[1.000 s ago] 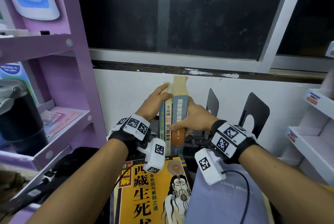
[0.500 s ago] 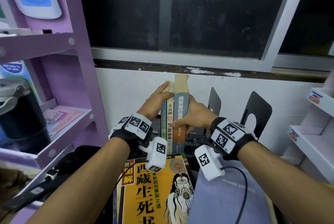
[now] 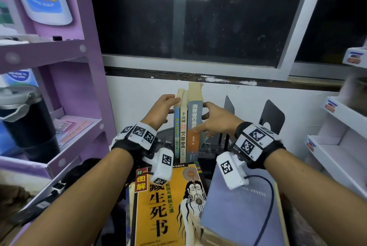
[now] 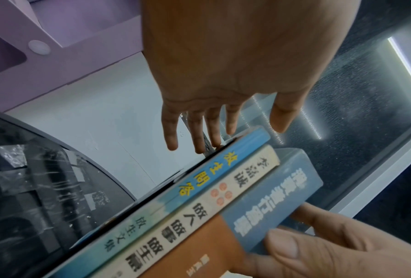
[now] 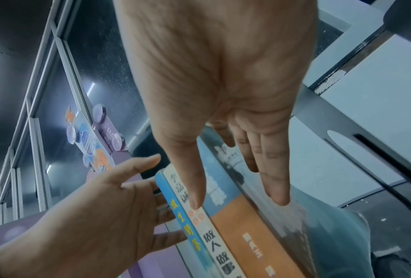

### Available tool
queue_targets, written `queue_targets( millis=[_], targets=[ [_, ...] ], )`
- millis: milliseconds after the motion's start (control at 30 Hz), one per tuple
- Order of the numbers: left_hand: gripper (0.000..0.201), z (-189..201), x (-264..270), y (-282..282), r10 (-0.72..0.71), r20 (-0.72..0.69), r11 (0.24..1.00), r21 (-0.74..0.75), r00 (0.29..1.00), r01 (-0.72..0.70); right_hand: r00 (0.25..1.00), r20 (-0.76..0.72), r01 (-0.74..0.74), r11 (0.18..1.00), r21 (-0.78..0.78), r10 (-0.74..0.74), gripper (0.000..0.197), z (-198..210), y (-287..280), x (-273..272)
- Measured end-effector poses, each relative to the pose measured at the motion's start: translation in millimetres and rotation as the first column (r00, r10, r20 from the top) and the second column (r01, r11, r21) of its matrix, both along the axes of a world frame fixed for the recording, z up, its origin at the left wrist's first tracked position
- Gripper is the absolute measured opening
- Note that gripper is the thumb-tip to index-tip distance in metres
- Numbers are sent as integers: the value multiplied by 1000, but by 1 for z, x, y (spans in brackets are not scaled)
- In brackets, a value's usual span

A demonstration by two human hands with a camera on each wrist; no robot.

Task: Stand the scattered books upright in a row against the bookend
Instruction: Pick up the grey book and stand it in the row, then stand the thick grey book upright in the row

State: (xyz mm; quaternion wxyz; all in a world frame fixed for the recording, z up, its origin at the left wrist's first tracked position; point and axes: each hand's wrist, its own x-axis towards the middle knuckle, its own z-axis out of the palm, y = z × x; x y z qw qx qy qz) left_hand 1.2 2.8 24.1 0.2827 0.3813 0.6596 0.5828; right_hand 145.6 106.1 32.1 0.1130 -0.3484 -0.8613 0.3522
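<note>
Three paperbacks are stood upright, spines outward, against the white wall below the window: a thin blue-spined book with yellow characters (image 3: 176, 126), a cream-spined book with black characters (image 3: 183, 128), and a taller, thicker blue-and-orange book with yellowed pages (image 3: 195, 118). They are flanked by the left hand (image 3: 158, 111), fingers straight against the blue cover, and the right hand (image 3: 216, 120), fingers extended along the thick book's side, thumb on its spine; black metal bookends (image 3: 271, 117) are seen to the right, apart from them.

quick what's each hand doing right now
Left hand: open, fingers flat against the standing books.
Right hand: open, straight fingers pressing the books' other side.
</note>
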Motion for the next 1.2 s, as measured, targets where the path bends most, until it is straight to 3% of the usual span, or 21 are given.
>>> queue_targets(
  millis=[100, 300, 533, 733, 900, 1000, 1100, 1200],
  targets=[
    [37, -3, 3, -11, 50, -12, 999, 8, 999, -50, 999, 38, 8, 1000, 28, -9, 94, 8, -6, 19],
    [18, -17, 17, -32, 98, -37, 995, 2, 995, -98, 975, 218, 26, 998, 51, -37, 72, 11, -13, 69],
    [19, -28, 42, -39, -72, -32, 975, -211, 997, 64, 926, 364, 107, 994, 15, -105, 65, 1, -24, 120],
    [22, -35, 75, -31, -290, -17, 849, -466, 957, 249, 915, 383, 143, 990, -19, -125, 70, -4, -27, 148],
    [33, -38, 96, -16, -404, -64, 773, -557, 913, 303, 911, 390, 179, 981, -76, -136, 63, -10, -25, 159],
    [37, -37, 107, -10, -508, -50, 664, -659, 860, 354, 919, 378, 195, 964, -179, -116, 56, -16, -25, 159],
    [43, -38, 116, -5, -572, -37, 560, -748, 819, 357, 919, 372, 212, 958, -195, -128, 64, -19, -24, 159],
    [39, -41, 118, 0, -597, -45, 520, -782, 801, 344, 910, 403, 190, 961, -199, -96, 66, -20, -20, 158]
  ],
)
